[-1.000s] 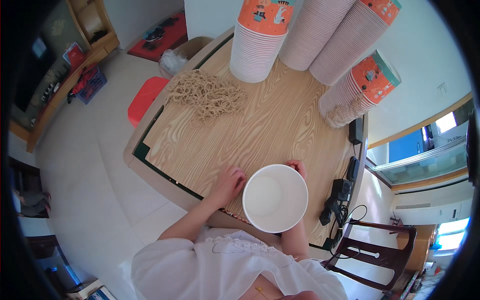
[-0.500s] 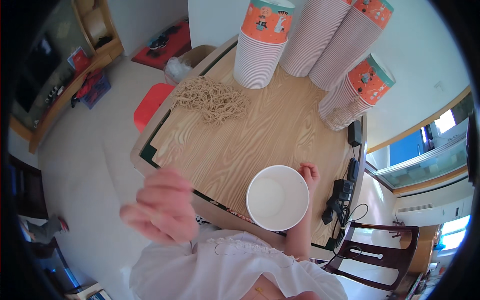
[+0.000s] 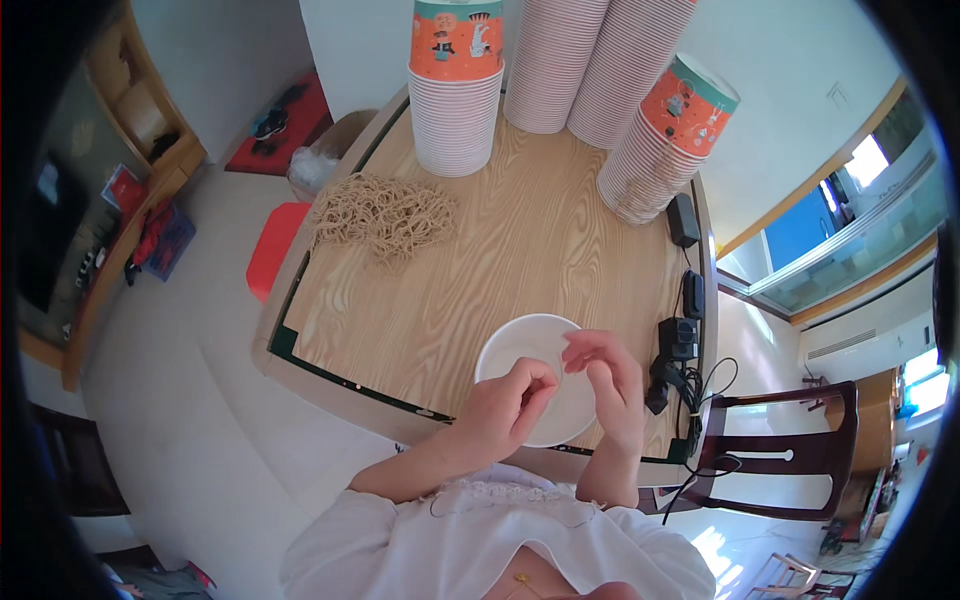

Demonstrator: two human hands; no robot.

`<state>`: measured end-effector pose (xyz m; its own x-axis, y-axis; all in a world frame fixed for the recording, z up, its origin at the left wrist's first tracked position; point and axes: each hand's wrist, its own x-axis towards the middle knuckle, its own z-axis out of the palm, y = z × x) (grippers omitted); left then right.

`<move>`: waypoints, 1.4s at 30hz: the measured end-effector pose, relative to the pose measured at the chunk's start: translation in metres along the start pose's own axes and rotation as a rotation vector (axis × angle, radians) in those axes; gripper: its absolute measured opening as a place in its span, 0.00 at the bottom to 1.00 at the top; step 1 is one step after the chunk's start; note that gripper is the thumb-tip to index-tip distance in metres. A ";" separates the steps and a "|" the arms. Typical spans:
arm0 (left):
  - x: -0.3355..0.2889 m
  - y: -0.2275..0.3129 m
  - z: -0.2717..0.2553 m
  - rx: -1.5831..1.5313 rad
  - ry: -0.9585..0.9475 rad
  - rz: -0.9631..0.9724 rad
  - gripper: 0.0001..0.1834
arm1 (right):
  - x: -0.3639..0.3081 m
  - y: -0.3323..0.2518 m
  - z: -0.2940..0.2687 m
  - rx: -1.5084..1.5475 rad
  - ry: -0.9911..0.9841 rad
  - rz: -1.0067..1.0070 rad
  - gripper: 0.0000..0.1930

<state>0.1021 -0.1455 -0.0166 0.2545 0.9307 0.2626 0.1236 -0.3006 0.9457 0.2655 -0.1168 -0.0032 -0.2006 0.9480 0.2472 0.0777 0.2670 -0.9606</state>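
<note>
A white paper tub (image 3: 503, 362) stands at the near edge of the wooden table, its round mouth facing up. Over it, my left hand (image 3: 512, 408) is closed with the fingers curled and the thumb pressed in; whatever it may hold is too small or hidden to make out. Just to its right, my right hand (image 3: 612, 388) hovers above the tub's right rim, fingers bent and a gap between them and the thumb. No object shows in it. The two hands are close but apart, covering part of the tub's inside.
A tangled pile of tan string (image 3: 385, 220) lies on the table's left. Tall stacks of paper tubs (image 3: 455, 120) line the back, and a shorter tilted stack (image 3: 655, 150) has string round its base. Black adapters and cables (image 3: 680, 340) run along the right edge, beside a dark chair (image 3: 780, 450).
My left hand has come from left of the table to above the tub. My right hand has risen from beside the tub to over its rim. The view has shifted slightly.
</note>
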 end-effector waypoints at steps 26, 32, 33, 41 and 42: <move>0.021 -0.010 0.032 -0.390 -0.051 -0.140 0.15 | -0.017 0.030 -0.019 0.083 0.102 -0.148 0.03; 0.017 -0.023 0.031 -0.165 0.059 -0.118 0.05 | -0.022 0.035 -0.021 0.074 0.115 -0.086 0.04; 0.018 -0.021 0.031 -0.175 0.068 -0.126 0.03 | -0.023 0.038 -0.021 0.109 0.200 -0.063 0.05; 0.021 -0.019 0.028 -0.211 0.026 -0.157 0.02 | -0.014 0.027 -0.032 0.079 0.005 -0.094 0.11; 0.021 -0.018 0.029 -0.222 0.023 -0.153 0.02 | -0.014 0.032 -0.032 0.042 0.006 -0.133 0.09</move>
<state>0.1331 -0.1264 -0.0339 0.2271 0.9670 0.1152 -0.0553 -0.1052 0.9929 0.3021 -0.1165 -0.0333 -0.2008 0.9055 0.3738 0.0099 0.3834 -0.9235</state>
